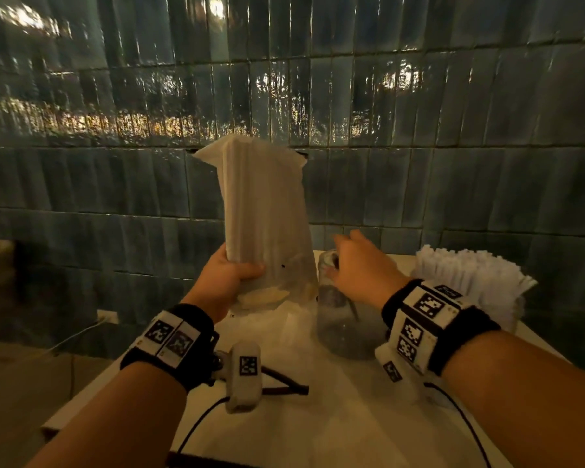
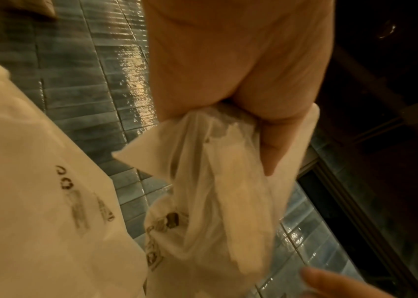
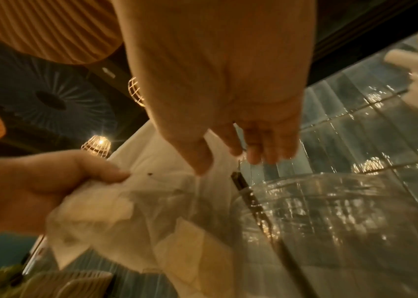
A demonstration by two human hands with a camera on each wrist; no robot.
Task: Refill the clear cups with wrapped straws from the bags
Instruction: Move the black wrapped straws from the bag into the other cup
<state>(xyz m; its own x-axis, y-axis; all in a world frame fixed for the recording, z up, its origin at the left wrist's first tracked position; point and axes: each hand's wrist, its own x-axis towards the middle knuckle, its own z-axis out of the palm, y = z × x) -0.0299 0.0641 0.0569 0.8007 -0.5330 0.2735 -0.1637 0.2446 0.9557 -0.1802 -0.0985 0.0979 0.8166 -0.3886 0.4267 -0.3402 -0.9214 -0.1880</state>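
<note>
My left hand (image 1: 240, 270) grips the lower part of a translucent bag of wrapped straws (image 1: 264, 211) and holds it upright above the white table (image 1: 301, 427). The left wrist view shows my fingers (image 2: 274, 141) curled into the crumpled plastic of the bag (image 2: 215, 201). To the right of the bag stands a clear cup (image 1: 341, 329) with one thin dark straw (image 3: 253, 201) in it. My right hand (image 1: 343, 260) hovers over the rim of the clear cup (image 3: 343, 211). Its fingers (image 3: 266, 149) hang relaxed and hold nothing, just above the straw's tip.
At the far right stands a second cup packed with white wrapped straws (image 1: 470, 275). A glossy blue-grey tiled wall (image 1: 419, 146) rises just behind the table. Below my left wrist hangs a white tagged sensor unit (image 1: 244, 376) with black cables. The table's left edge (image 1: 92, 393) drops to the floor.
</note>
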